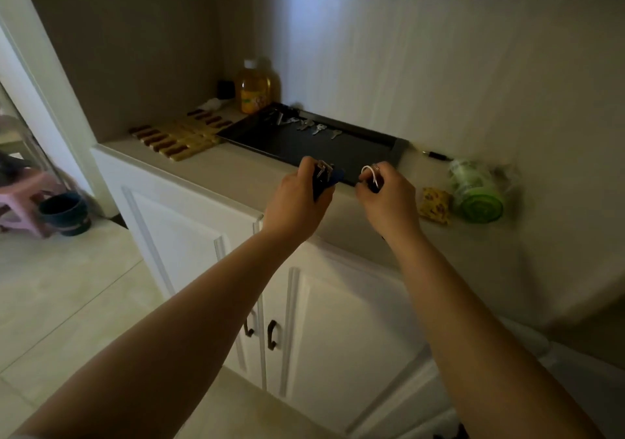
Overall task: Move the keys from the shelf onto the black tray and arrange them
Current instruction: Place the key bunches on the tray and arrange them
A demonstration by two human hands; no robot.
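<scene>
A black tray (pixel 399 149) lies on the beige shelf top, with several silver keys (pixel 311 126) in a row along its far side. My left hand (pixel 297 198) hovers over the tray's near edge, shut on a bunch of keys with a dark blue fob (pixel 326 176). Just to its right, my right hand (pixel 389 198) is shut on a white key ring (pixel 370 173) with a dark piece below it. The two hands are a little apart.
A wooden slatted mat (pixel 176 135) lies left of the tray, and a yellow bottle (pixel 253 88) stands behind it. A pen (pixel 436 155), a yellow pouch (pixel 434 205) and a green roll (pixel 475 190) lie to the right. White cabinet doors (pixel 338 320) are below. A pink stool (pixel 23 201) stands on the floor at left.
</scene>
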